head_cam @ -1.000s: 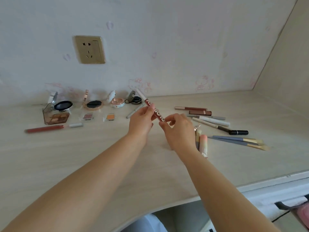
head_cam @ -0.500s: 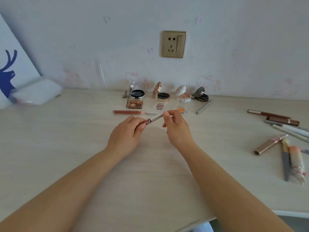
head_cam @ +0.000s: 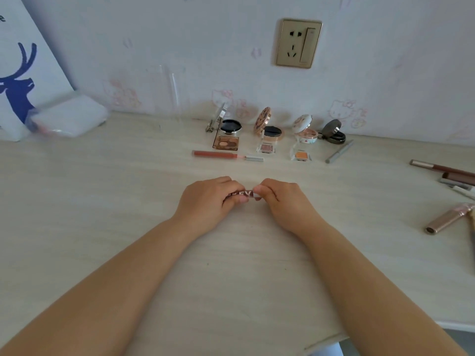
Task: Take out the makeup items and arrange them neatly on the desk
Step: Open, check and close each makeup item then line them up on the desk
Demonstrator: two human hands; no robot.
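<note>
Hands meet low over the pale wooden bench [head_cam: 102, 227]: the left hand [head_cam: 205, 201] and right hand [head_cam: 282, 201] both curl their fingers [head_cam: 232, 187] round 1 brown pencil [head_cam: 241, 194], held level just above the surface. Open compacts [head_cam: 270, 127] line the wall beside a gold socket [head_cam: 298, 43] (a deer poster [head_cam: 18, 80] leans at left). White letters on the pencil are partly covered; only "EY" reads.
</note>
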